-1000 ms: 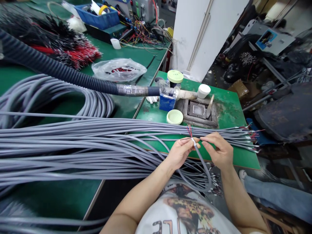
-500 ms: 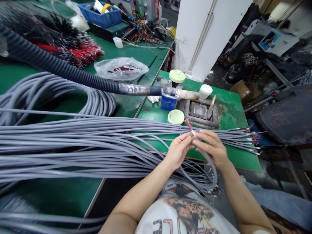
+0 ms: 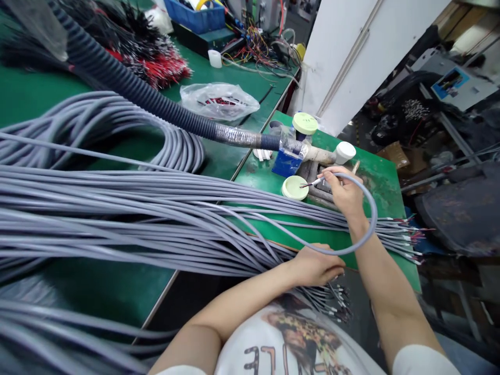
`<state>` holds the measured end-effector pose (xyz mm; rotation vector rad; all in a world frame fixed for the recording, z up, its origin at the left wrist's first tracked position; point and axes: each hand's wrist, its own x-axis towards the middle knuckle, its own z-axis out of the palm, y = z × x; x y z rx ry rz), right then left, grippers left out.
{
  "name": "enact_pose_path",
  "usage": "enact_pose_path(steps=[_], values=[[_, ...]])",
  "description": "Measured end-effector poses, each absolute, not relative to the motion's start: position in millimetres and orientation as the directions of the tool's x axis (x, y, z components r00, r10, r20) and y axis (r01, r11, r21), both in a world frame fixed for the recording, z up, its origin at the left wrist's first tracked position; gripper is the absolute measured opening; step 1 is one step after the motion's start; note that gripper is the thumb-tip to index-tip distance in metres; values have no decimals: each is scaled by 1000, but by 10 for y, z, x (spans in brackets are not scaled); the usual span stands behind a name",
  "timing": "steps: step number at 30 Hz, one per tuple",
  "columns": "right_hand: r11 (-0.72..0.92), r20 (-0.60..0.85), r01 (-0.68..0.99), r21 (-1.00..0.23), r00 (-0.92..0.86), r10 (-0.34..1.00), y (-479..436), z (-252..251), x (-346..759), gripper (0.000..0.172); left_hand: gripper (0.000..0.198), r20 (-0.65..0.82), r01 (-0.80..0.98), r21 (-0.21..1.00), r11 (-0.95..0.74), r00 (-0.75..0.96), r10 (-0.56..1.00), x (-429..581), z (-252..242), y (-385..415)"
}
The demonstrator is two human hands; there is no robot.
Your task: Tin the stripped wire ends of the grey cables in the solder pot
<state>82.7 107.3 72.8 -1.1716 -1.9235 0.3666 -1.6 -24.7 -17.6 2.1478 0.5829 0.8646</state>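
My right hand [image 3: 344, 191] pinches the stripped end of one grey cable [image 3: 369, 219], its coloured wire tips pointing at a round pale-green tin [image 3: 295, 187] on the small green table [image 3: 375, 182]. The cable loops round my right wrist and back to my left hand [image 3: 315, 265]. That hand lies closed over the hanging cable ends at the table's near edge. A thick bundle of grey cables [image 3: 136, 219] runs across both tables from the left.
A black corrugated hose [image 3: 128, 86] ends at a blue box [image 3: 287, 161] beside a dark metal pot [image 3: 316, 174]. Nearby stand a green-lidded jar [image 3: 304, 125] and a white cap [image 3: 345, 152]. A plastic bag [image 3: 219, 100] and red-black wire heaps [image 3: 156, 57] lie behind.
My right hand has carried the cable end forward and up, from in front of my chest to the pale-green tin. My left hand let go of the tip and dropped to the table edge.
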Motion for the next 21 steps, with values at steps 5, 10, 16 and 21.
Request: enact_pose_path(steps=[5,10,16,21], values=[[511,469,644,-570,-256,845,1234,618,710,18,26,398,137,795,-591,617,679,-52,-271,-195],[491,433,690,-531,-277,858,1336,547,638,19,24,400,92,820,-565,614,681,-60,-248,-198],[491,402,734,-469,-318,859,1364,551,576,21,25,399,80,828,-555,612,683,-58,-265,-181],[490,390,746,-452,-329,860,1378,527,540,19,27,404,78,825,-560,611,681,-70,-250,-172]])
